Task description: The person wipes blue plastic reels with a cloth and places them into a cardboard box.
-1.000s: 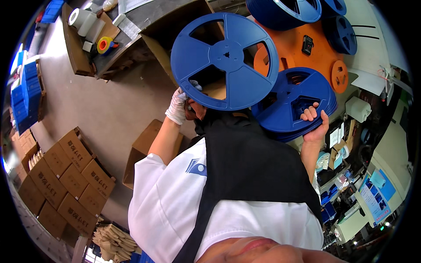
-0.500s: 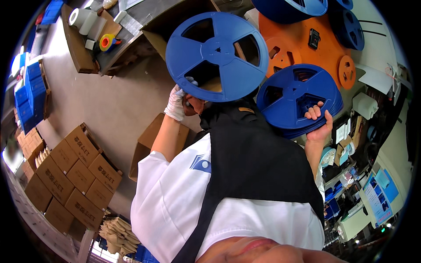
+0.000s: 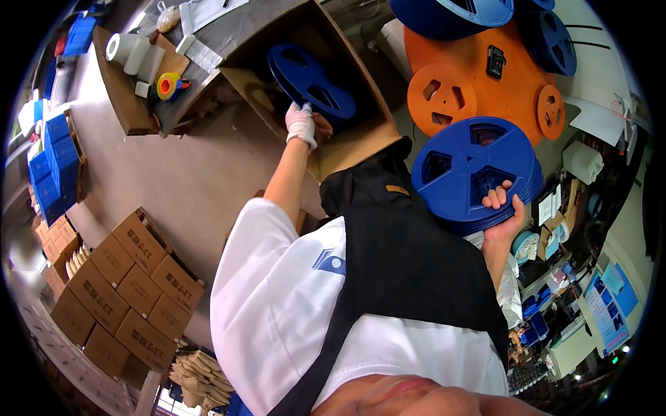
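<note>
Held blue reel [image 3: 305, 78], cartons [image 3: 139, 291] — dark-lettered

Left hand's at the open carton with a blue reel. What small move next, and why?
Probably have the left hand ease the blue reel lower into the open carton before letting go: the reel is tilted in the opening, its near edge in that hand. The right hand seems unable to help, being busy gripping the stack of blue reels.

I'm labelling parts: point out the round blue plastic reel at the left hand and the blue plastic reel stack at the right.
Round blue plastic reel [image 3: 304, 71], head view: flange face.
Blue plastic reel stack [image 3: 470, 159], head view: top reel's hub.
</note>
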Demonstrator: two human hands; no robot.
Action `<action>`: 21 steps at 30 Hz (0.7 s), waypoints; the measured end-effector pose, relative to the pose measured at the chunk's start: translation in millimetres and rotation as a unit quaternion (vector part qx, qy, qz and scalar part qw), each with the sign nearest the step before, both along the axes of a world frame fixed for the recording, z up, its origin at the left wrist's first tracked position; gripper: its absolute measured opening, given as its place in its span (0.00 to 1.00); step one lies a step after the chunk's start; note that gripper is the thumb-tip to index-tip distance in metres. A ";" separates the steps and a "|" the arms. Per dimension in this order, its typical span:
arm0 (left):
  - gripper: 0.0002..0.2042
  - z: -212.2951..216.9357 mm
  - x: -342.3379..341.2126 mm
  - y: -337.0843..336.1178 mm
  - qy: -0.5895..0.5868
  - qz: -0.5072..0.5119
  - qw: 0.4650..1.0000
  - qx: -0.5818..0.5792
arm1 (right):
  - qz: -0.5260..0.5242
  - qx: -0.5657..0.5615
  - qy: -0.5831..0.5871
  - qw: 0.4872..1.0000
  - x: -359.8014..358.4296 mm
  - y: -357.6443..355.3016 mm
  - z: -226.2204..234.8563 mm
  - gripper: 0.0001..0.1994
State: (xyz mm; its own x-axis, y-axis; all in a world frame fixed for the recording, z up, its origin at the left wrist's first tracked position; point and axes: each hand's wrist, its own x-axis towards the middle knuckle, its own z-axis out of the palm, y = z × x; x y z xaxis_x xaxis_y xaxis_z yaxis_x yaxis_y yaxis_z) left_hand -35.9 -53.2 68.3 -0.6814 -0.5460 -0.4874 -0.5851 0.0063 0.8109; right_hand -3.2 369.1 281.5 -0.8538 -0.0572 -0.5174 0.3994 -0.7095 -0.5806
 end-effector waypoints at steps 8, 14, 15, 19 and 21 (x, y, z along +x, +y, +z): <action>0.03 -63.4 -61.2 17.8 -0.073 0.109 0.981 0.143 | -0.033 0.035 -0.006 0.999 17.6 -1.7 6.7 0.16; 0.01 -39.8 -96.9 40.5 -0.147 0.205 0.932 0.262 | -0.072 0.054 -0.018 0.996 30.7 1.4 8.5 0.16; 0.02 -49.0 -99.7 39.3 -0.159 0.238 0.911 0.298 | -0.075 0.055 -0.019 0.996 32.4 1.7 8.6 0.16; 0.13 -124.6 -103.6 15.9 -0.169 0.290 0.865 0.373 | -0.057 0.049 -0.019 0.997 29.4 2.6 8.7 0.17; 0.19 -136.9 -106.3 19.3 -0.173 0.283 0.864 0.377 | -0.055 0.054 -0.019 0.997 30.5 3.7 8.9 0.17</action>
